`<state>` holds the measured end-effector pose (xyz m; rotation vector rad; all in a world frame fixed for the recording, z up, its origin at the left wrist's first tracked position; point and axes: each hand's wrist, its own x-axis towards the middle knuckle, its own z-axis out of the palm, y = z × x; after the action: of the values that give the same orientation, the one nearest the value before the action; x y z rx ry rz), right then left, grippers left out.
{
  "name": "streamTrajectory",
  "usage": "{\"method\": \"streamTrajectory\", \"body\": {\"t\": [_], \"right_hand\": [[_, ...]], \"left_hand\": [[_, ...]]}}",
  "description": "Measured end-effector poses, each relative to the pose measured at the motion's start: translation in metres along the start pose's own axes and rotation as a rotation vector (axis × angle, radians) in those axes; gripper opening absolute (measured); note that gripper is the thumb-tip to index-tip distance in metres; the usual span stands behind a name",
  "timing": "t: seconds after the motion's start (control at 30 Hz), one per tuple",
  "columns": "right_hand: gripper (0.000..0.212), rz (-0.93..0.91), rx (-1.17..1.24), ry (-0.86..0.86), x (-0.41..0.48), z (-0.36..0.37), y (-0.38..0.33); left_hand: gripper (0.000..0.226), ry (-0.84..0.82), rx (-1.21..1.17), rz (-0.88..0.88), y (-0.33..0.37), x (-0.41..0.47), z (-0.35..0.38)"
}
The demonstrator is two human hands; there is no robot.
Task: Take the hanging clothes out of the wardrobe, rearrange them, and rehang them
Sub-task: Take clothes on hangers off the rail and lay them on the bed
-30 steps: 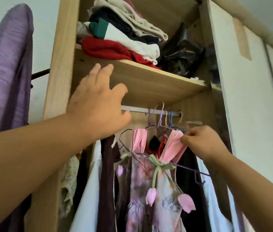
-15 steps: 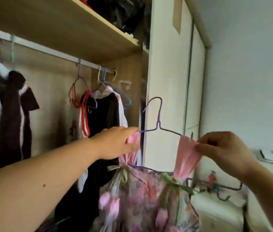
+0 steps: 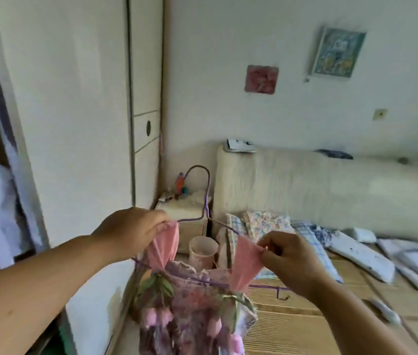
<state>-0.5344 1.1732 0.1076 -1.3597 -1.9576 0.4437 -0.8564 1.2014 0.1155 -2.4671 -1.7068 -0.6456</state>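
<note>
The flowered dress (image 3: 190, 311) hangs low in the middle of the frame on a purple wire hanger (image 3: 206, 201). It is clear of the wardrobe (image 3: 74, 124) at left, with the bed (image 3: 305, 316) behind it. The left hand (image 3: 131, 231) pinches one pink strap (image 3: 164, 245) between its fingers, and the right hand (image 3: 289, 260) pinches the other strap (image 3: 246, 265). If either pinch loosens, that strap may slide down the thin wire and the dress could drop lopsided.

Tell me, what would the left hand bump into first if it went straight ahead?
Probably the small bedside cabinet. The left hand, gripping the dress's pink strap and the hanger, points toward it, though depth is hard to judge.
</note>
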Motion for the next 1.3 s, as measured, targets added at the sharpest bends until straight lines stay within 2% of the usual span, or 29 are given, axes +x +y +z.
{"method": "streamTrajectory", "body": {"t": [0.1,0.23,0.3,0.43,0.53,0.57,0.67,0.8,1.07,1.2,1.3], "right_hand": [[0.019,0.127,-0.064,0.060,-0.036,-0.007,0.020],[0.020,0.264,-0.161,0.107,-0.088,-0.008,0.023],[0.022,0.354,-0.202,0.132,-0.118,-0.003,0.019],[0.010,0.551,-0.256,0.188,-0.186,0.017,0.004],[0.014,0.680,-0.240,0.173,-0.240,0.033,-0.017],[0.014,0.725,-0.239,0.177,-0.257,0.036,-0.026],[0.015,0.857,-0.259,0.196,-0.308,0.038,-0.059],[0.020,1.058,-0.199,0.274,-0.380,0.027,-0.104],[0.019,1.420,-0.077,0.462,-0.517,0.003,-0.149],[0.018,1.510,-0.038,0.623,-0.590,-0.007,-0.147],[0.021,1.532,-0.033,0.672,-0.643,-0.013,-0.126]], "left_hand": [[0.020,-0.026,-0.036,0.112,0.024,0.017,0.026],[0.022,-0.087,-0.075,0.270,0.048,0.031,0.050],[0.020,-0.127,-0.128,0.364,0.060,0.031,0.063],[0.016,-0.216,-0.142,0.596,0.082,0.018,0.087],[0.013,-0.278,-0.233,0.767,0.101,-0.001,0.102],[0.010,-0.325,-0.244,0.814,0.108,-0.008,0.105],[0.008,-0.604,-0.263,0.948,0.138,-0.025,0.114],[0.013,-0.787,-0.296,1.111,0.201,-0.063,0.122],[0.011,-1.034,-0.359,1.278,0.342,-0.169,0.141],[0.015,-1.094,-0.355,1.315,0.409,-0.222,0.155],[0.019,-1.092,-0.322,1.334,0.459,-0.259,0.175]]}}
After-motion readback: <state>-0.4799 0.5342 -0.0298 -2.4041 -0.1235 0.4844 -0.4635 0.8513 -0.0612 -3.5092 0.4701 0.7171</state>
